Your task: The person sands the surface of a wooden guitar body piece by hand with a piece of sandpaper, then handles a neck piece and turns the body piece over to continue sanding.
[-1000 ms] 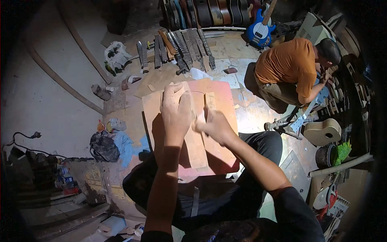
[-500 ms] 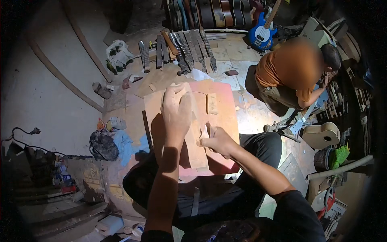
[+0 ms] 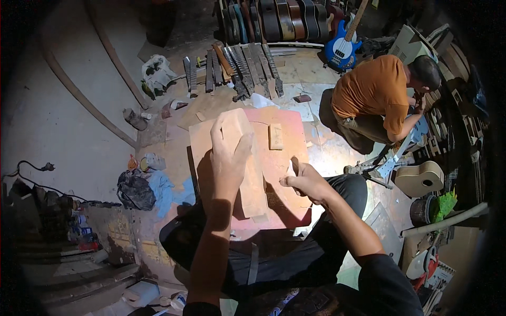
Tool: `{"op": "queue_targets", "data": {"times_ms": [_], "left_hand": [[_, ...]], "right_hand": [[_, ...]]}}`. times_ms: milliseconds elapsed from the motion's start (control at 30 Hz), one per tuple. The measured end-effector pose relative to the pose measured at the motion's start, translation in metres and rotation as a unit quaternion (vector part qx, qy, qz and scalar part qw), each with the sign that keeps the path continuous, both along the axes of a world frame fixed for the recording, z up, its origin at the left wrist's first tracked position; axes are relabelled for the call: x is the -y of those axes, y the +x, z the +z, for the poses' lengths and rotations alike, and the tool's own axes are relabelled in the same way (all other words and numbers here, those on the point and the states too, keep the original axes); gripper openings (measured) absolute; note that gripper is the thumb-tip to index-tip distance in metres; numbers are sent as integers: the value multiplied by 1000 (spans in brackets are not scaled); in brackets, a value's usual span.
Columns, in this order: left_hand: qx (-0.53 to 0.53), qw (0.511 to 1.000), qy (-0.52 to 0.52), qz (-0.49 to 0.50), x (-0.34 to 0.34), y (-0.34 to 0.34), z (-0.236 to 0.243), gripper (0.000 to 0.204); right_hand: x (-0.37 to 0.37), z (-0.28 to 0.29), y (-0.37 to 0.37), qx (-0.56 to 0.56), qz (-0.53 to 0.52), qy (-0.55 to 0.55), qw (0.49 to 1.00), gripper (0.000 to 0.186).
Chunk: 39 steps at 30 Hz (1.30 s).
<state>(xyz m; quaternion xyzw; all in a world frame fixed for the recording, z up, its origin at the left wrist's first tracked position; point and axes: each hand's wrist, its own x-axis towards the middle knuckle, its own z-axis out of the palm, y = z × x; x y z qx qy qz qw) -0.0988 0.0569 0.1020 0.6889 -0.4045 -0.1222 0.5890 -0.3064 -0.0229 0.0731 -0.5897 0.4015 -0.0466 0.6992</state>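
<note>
A long pale wooden block [image 3: 253, 187] lies lengthwise on a pinkish square board [image 3: 290, 216] over my lap. My left hand [image 3: 226, 158] grips the block's upper part, fingers curled over it. My right hand [image 3: 305, 181] is closed on a small pale piece [image 3: 291, 167], perhaps folded paper, held over the board to the right of the long block and apart from it. A short wooden block [image 3: 275, 136] lies on the board above my right hand.
A person in an orange shirt [image 3: 369, 95] crouches at the right, beside an acoustic guitar [image 3: 419, 176]. A blue electric guitar [image 3: 340, 50] and guitar necks [image 3: 240, 68] are beyond the board. Plastic bags [image 3: 134, 189] and a cable [image 3: 31, 167] are at the left.
My right hand has moved down along the long block, then rightward away from it, uncovering the short block. My left hand stays on the long block.
</note>
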Motion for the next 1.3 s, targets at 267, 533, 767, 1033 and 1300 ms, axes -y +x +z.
{"op": "queue_targets", "data": {"times_ms": [267, 533, 767, 1033, 1300], "left_hand": [[21, 988, 151, 36, -44, -9, -34, 72], [70, 992, 93, -40, -46, -18, -46, 64], [25, 983, 155, -94, -36, -23, -32, 62], [-16, 985, 107, -137, -40, -12, -30, 55], [-176, 979, -21, -96, -24, 39, -2, 86]], "right_hand": [[-46, -20, -16, 75, -124, 86, 986, 18], [-35, -2, 6, 136, 83, -537, 829, 51], [-5, 14, 26, -55, 214, -661, 717, 55], [-13, 22, 12, -14, 268, -570, 777, 51], [-31, 25, 6, -58, 284, -539, 791, 63]]}}
